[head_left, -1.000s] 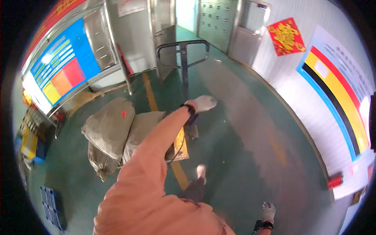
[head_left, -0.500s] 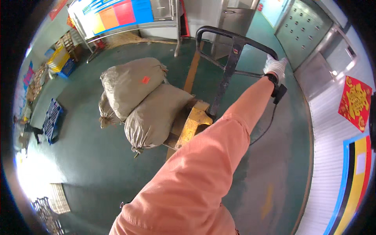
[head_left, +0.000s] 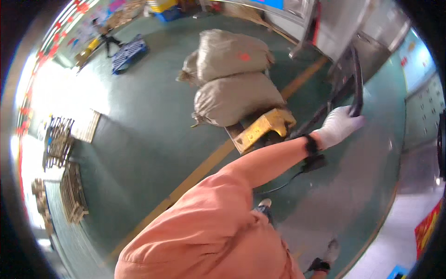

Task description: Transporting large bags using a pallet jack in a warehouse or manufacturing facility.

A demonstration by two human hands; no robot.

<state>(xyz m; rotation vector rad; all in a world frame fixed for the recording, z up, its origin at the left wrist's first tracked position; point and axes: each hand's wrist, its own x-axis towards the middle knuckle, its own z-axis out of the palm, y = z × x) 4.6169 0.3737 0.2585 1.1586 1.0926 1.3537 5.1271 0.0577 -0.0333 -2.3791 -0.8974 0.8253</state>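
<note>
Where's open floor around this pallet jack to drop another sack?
Bare green floor lies left of the stacked sacks, between them and the wooden pallets. Right of the jack handle, held by the gloved hand, it is also open. The far wall, near the blue pallet, is cluttered.

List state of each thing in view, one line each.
White-gloved left hand: closed on the black loop handle of the pallet jack.
Right hand: cannot be told for sure.
Yellow pallet jack body: on the green floor, loaded.
Two grey woven sacks: full, tied shut, stacked on the jack.
Blue plastic pallet: flat on the floor, unloaded.
</note>
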